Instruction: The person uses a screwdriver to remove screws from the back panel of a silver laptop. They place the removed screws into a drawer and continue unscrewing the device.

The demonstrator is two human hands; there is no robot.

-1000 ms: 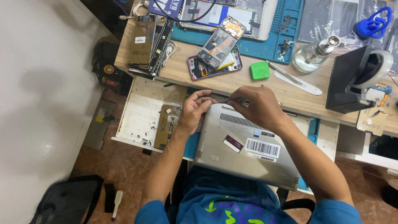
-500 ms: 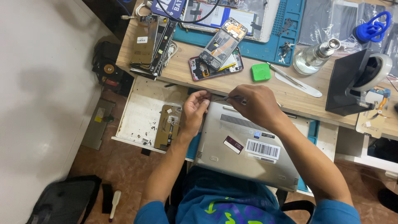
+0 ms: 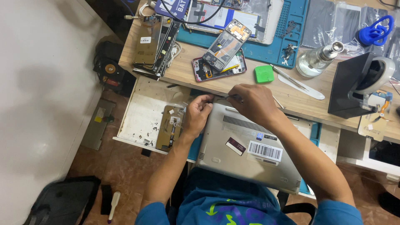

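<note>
Bright even overhead light; soft shadows; slight edge blur, wide-angle distortion.

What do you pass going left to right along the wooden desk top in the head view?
Stack of dismantled phone parts → opened phone in a red frame → small green square block → clear glass bottle → black stand.

Silver laptop (image 3: 250, 154), blue mat (image 3: 291, 41), green square block (image 3: 264, 73), wooden desk (image 3: 183, 71)
</note>
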